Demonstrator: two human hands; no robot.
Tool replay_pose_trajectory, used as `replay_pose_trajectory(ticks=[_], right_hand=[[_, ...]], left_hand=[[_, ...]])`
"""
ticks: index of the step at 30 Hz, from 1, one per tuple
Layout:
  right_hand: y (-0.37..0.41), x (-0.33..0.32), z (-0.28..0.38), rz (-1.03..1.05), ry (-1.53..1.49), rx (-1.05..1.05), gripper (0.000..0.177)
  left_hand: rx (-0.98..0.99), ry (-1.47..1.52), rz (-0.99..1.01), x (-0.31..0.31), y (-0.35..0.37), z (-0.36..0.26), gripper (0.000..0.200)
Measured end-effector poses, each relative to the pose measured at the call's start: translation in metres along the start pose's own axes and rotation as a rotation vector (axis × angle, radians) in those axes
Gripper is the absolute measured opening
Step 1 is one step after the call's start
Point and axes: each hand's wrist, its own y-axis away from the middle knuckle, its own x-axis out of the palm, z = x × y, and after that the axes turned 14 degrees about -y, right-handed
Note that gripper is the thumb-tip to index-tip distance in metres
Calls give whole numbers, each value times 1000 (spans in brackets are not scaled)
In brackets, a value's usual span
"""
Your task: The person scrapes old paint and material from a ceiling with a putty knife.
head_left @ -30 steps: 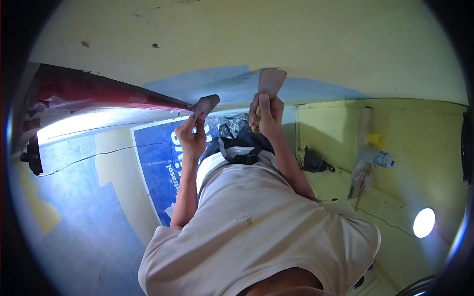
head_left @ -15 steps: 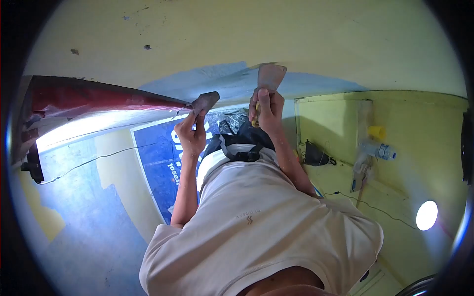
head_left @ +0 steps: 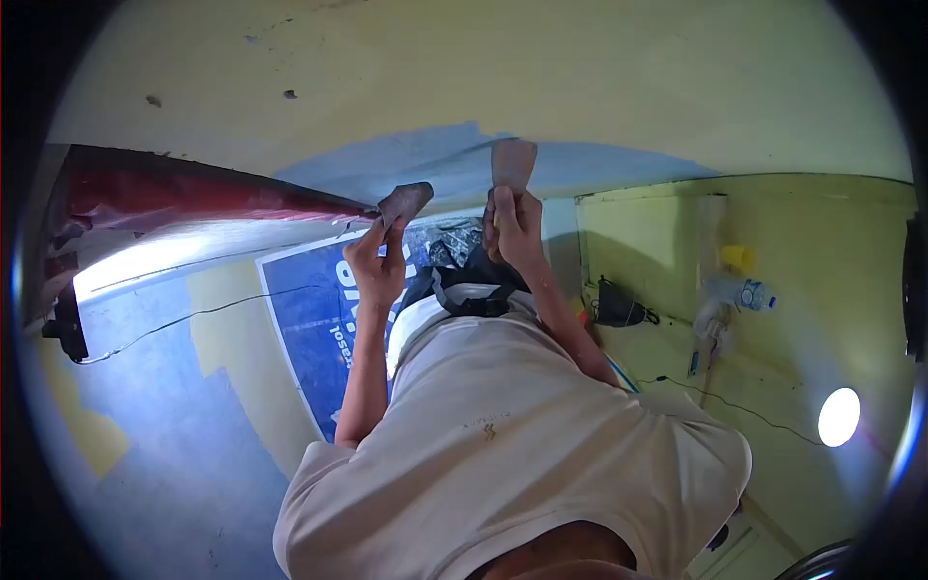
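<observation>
My right hand (head_left: pixel 515 224) is closed around the handle of a putty knife (head_left: pixel 513 164), its wide blade pointing up over the blue patch (head_left: pixel 435 150) on the cream wall. To the left, my left hand (head_left: pixel 377 263) pinches a flat dark grey blade (head_left: pixel 406 201) between thumb and fingers. That blade is tilted up to the right, close by the end of the long red-and-dark ledge (head_left: pixel 213 193). Any handle it has is hidden in my palm.
A blue printed banner (head_left: pixel 309 338) lies behind my left forearm. On the right are a clear plastic bottle (head_left: pixel 752 294), a yellow cup-like item (head_left: pixel 738 257), a black bag (head_left: pixel 619 304) and a bright lamp (head_left: pixel 839 417) with a cord. Another cable (head_left: pixel 198 311) runs at left.
My right hand and the putty knife have shifted slightly left and down, with the blade turned more upright. My left hand stays nearly in place, still holding the grey blade.
</observation>
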Motion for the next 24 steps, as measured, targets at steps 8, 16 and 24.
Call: replay_pose_trajectory(ticks=[8,16,24], right_hand=[[10,1,-9,-48,-66,50,44],[5,15,2,-42,-27,29,46],[0,16,10,59,-38,-24,40]], left_hand=[[-49,-59,21,-4,4,0,11],[-25,-43,-15,-7,7,-2,12],[-31,-47,-21,-10,11,1,11]])
